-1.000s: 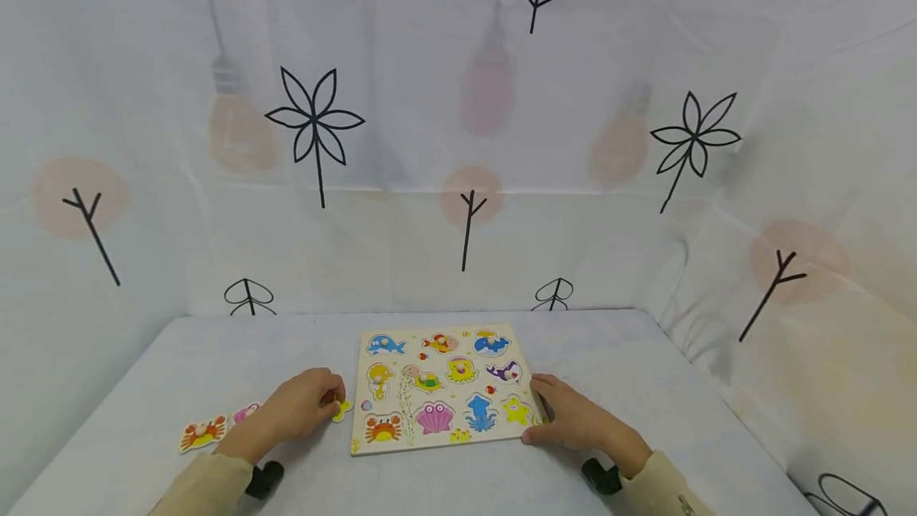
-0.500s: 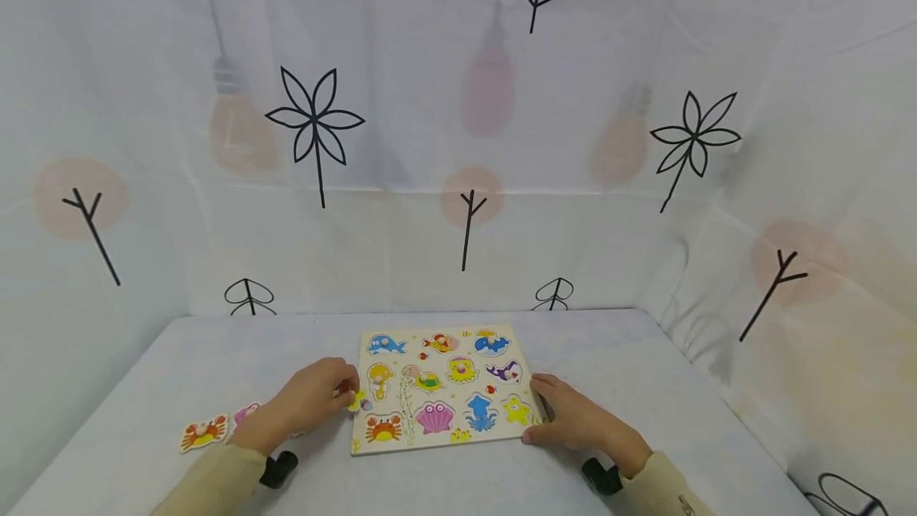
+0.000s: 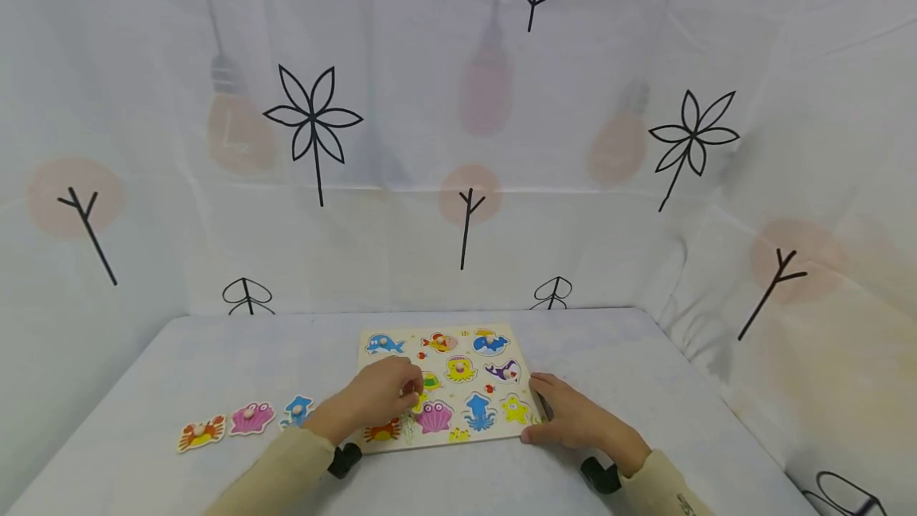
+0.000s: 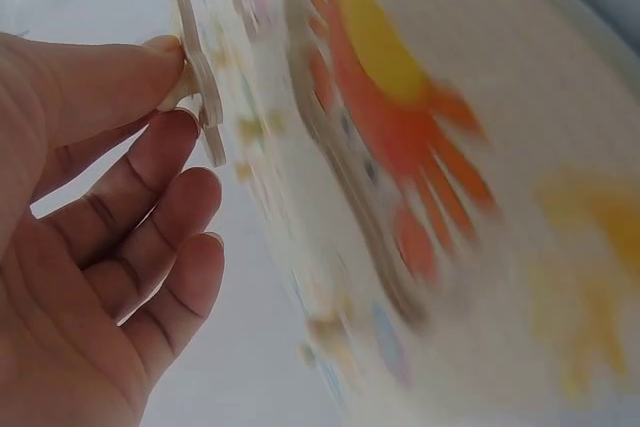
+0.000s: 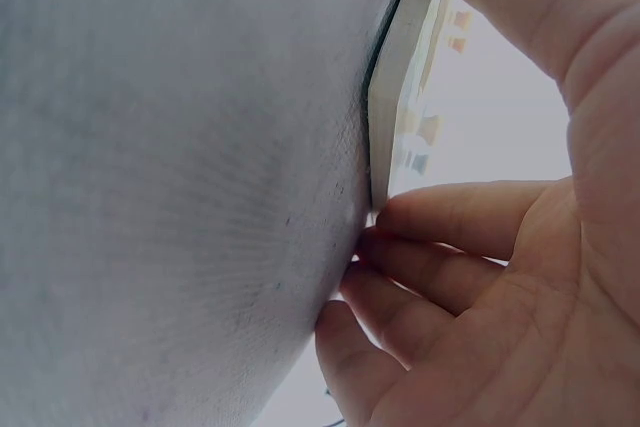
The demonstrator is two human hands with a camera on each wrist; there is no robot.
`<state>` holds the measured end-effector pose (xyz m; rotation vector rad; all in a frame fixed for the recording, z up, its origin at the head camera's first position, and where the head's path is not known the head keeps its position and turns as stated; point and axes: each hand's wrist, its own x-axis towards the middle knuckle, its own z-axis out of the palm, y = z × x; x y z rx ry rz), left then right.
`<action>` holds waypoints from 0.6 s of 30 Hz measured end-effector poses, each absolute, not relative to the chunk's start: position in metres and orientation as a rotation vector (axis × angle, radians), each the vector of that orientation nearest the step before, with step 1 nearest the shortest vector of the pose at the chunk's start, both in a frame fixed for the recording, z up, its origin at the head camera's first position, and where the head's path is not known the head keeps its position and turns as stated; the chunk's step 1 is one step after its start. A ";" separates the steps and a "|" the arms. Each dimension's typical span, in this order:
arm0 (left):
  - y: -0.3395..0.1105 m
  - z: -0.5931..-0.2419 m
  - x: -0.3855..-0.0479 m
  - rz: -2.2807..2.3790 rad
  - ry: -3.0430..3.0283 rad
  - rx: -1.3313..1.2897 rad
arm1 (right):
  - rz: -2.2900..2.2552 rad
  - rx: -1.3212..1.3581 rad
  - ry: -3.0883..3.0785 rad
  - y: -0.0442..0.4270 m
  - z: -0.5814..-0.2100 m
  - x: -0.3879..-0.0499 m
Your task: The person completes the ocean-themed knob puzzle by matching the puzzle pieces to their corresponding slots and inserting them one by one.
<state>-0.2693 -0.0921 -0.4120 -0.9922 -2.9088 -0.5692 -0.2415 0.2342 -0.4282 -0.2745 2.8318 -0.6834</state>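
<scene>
My left hand (image 3: 376,396) is over the lower left part of the wooden sea-animal puzzle board (image 3: 447,361). Its thumb and index finger pinch a small yellow piece (image 3: 419,403), apparently a starfish. In the left wrist view that piece (image 4: 206,82) appears edge-on, raised above the board, its face turned away. My right hand (image 3: 573,418) holds the board's lower right corner, thumb at the near edge and fingers along the right side. The right wrist view shows the board's edge (image 5: 385,137) between thumb and index finger.
Left of the board lie a crab piece (image 3: 202,434), a pink shell piece (image 3: 252,418) and a blue squid piece (image 3: 297,409), partly behind the left forearm. Knobbed pieces fill the board's upper rows. A white cloth (image 3: 645,388) covers the table; patterned fabric (image 3: 401,126) hangs behind.
My left hand has carried the yellow piece rightward from beside the board to above it, uncovering the shell and squid pieces. The right hand stays at the board's corner.
</scene>
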 end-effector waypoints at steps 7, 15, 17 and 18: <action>-0.050 -0.408 -0.269 -0.590 -2.940 -1.055 | -0.680 -0.276 2.832 0.235 -0.428 -0.242; -0.010 -0.411 -0.273 -0.564 -2.945 -1.159 | -0.708 -0.273 2.808 0.236 -0.428 -0.243; -0.002 -0.411 -0.274 -0.558 -2.943 -1.175 | -0.711 -0.282 2.808 0.236 -0.428 -0.243; 0.001 -0.412 -0.275 -0.558 -2.943 -1.181 | -0.714 -0.287 2.808 0.236 -0.429 -0.244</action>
